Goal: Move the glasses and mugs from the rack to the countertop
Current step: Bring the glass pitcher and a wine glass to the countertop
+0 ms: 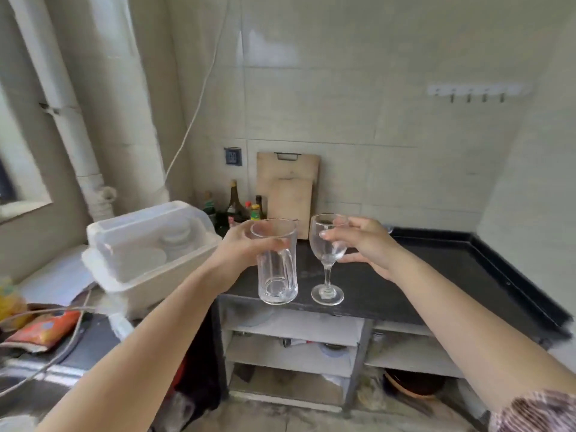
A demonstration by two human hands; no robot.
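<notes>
Around the upper wall of a clear glass mug [277, 263], the left hand [246, 247] keeps its grip wrapped tight, thumb on the near side and fingers seen through the glass. Beside it, the right hand [364, 244] pinches the bowl of a wine glass [328, 260], thumb below and fingers over the rim side. Both pieces stand upright near the front edge of the dark bench [436, 275], close together but apart.

Whether either base is already resting on the bench or hanging just above it is hard to judge, since clear glass on a dark top gives no plain contact line. That is the main risk: letting go early would drop them, and the wine glass, tall on a narrow foot, would tip easily. So close to the front edge, a nudge from a withdrawing hand could send either over, and the two could clink if brought nearer.

Further left, the white lidded dish rack [149, 247] is blurred; pale round shapes show through its cover, but I cannot tell whether they are bowls, plates or more cups. The mug's handle is hard to trace through the glass.
</notes>
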